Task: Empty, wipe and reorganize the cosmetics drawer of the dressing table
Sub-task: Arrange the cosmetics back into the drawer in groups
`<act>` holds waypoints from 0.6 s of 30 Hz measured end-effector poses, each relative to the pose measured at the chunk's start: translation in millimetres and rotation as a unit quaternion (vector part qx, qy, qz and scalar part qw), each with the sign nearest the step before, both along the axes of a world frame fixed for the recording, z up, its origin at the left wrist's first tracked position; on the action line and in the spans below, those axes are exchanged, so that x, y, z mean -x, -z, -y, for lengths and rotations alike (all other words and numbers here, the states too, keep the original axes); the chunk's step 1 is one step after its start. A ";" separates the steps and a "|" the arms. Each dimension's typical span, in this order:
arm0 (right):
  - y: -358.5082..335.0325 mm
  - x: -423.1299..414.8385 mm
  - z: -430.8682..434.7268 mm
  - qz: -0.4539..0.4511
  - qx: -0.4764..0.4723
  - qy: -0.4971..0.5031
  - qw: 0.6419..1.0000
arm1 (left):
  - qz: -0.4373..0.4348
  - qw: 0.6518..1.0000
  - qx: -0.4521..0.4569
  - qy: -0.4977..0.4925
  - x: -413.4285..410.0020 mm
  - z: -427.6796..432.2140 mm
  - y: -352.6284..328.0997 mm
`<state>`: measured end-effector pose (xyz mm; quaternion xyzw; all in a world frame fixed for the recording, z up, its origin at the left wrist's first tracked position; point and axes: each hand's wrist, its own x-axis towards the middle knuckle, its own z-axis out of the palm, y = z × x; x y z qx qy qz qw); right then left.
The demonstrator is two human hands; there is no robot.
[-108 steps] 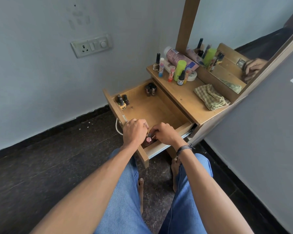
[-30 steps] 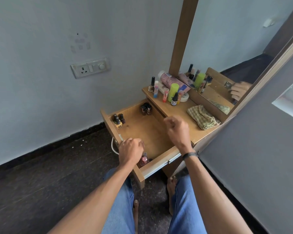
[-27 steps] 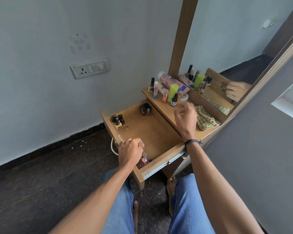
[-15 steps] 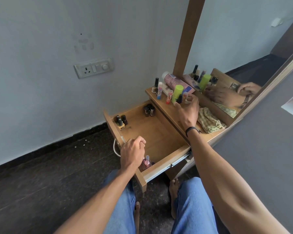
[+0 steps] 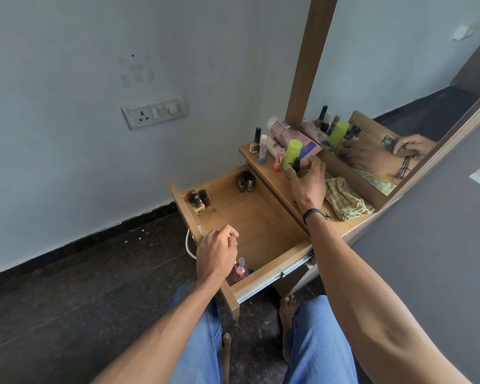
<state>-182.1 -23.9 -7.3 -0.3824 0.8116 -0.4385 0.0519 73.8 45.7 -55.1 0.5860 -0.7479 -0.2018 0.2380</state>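
The wooden drawer (image 5: 272,268) is pulled out. Dark nail-polish bottles stand in its far left corner (image 5: 198,199) and its far right corner (image 5: 245,182). Pink bottles (image 5: 240,270) sit in the near left corner. My left hand (image 5: 216,253) hovers over them, loosely curled, with nothing visible in it. On the table top (image 5: 277,181), my right hand (image 5: 308,181) has its fingers around a small black-capped bottle (image 5: 297,164) next to the green bottle (image 5: 293,152).
A pink tube (image 5: 286,134), a tall nail polish (image 5: 256,139) and two lip-balm sticks (image 5: 262,149) stand at the table's far end. A checked cloth (image 5: 344,200) lies by the mirror (image 5: 399,79). A white cable (image 5: 188,242) hangs beside the drawer. My knees are below it.
My right hand left the drawer's front corner, rose over the table top and reached the small bottles by the green one. My left hand stayed at the near left corner.
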 end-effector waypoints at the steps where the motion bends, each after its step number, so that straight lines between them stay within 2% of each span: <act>1: -0.8 -1.4 -0.8 -0.006 -0.001 -0.004 1.000 | -0.001 1.000 0.000 -0.001 0.1 0.1 0.3; 7: -2.7 -2.9 -5.0 0.008 -0.003 -0.029 1.000 | 0.000 1.000 -0.002 -0.002 -0.2 0.0 1.6; 18: -4.3 -13.3 -25.8 0.042 0.030 -0.027 0.998 | -0.052 0.999 0.001 -0.015 -0.1 -3.5 -6.8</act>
